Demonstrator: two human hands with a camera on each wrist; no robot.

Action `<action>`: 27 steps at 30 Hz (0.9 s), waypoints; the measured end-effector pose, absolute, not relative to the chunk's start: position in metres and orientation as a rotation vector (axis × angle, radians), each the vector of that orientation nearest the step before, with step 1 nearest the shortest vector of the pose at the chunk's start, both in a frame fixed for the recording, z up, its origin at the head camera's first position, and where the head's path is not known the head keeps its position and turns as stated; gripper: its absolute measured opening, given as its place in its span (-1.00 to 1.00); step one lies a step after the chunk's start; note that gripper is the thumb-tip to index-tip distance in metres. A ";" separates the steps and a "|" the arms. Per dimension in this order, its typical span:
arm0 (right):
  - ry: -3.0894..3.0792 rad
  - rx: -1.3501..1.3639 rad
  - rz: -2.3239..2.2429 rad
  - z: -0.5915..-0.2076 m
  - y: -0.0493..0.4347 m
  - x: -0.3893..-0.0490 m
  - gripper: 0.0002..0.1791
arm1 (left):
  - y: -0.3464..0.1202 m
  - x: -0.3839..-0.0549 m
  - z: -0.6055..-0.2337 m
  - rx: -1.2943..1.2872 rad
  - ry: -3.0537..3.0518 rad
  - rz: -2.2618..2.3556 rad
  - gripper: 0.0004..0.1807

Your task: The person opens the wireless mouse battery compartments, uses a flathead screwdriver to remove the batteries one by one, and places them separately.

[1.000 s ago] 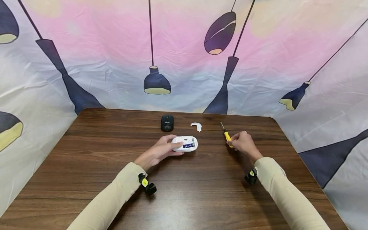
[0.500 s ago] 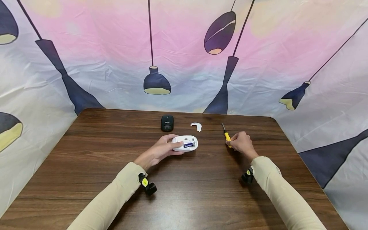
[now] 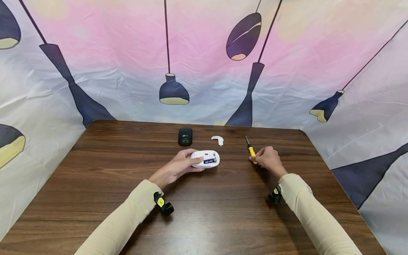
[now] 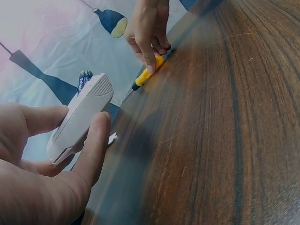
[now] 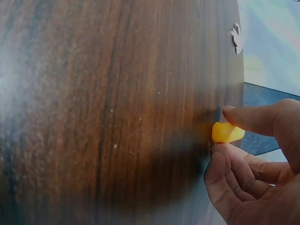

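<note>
My left hand [image 3: 178, 166] grips a white computer mouse [image 3: 197, 154] above the table, its underside turned up and the thumb across it. The battery bay is uncovered, and a dark blue battery [image 3: 209, 161] shows in it. One end of that battery [image 4: 84, 77] stands up past the mouse's edge in the left wrist view. Over on the right, my right hand [image 3: 269, 159] pinches the yellow handle of a screwdriver [image 3: 251, 151] between thumb and fingers. The screwdriver's metal shaft points towards the far edge, close to the tabletop.
A black mouse [image 3: 185, 136] lies at the back of the brown wooden table [image 3: 127, 148]. To its right is a white curved battery cover [image 3: 219, 139]. A fabric backdrop [image 3: 127, 78] printed with lamps hangs behind the table's far edge.
My right wrist has shifted slightly left, and the screwdriver has turned a little, its tip moving slightly right. The left hand and the white mouse have hardly moved.
</note>
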State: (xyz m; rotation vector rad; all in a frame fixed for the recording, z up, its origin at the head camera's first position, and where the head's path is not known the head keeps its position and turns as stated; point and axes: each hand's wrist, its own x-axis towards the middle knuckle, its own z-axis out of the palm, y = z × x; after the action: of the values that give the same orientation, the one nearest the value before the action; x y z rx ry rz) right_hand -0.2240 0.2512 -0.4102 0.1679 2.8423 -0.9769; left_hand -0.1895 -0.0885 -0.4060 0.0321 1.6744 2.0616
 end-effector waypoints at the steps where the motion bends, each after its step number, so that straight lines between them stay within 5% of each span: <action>1: 2.846 0.176 -0.971 -0.410 0.251 -0.224 -0.69 | -0.089 -0.190 -0.406 0.033 1.675 2.061 -0.49; 27: 2.892 0.042 -0.919 -0.386 0.246 -0.209 -0.73 | -0.089 -0.191 -0.404 0.052 1.676 2.058 -0.46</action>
State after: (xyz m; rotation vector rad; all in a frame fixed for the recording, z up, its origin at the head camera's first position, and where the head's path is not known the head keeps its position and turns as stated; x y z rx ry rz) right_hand -0.2095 0.2460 -0.3857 0.0417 2.8920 -0.9190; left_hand -0.1913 -0.0888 -0.4041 0.0525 1.6761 2.0584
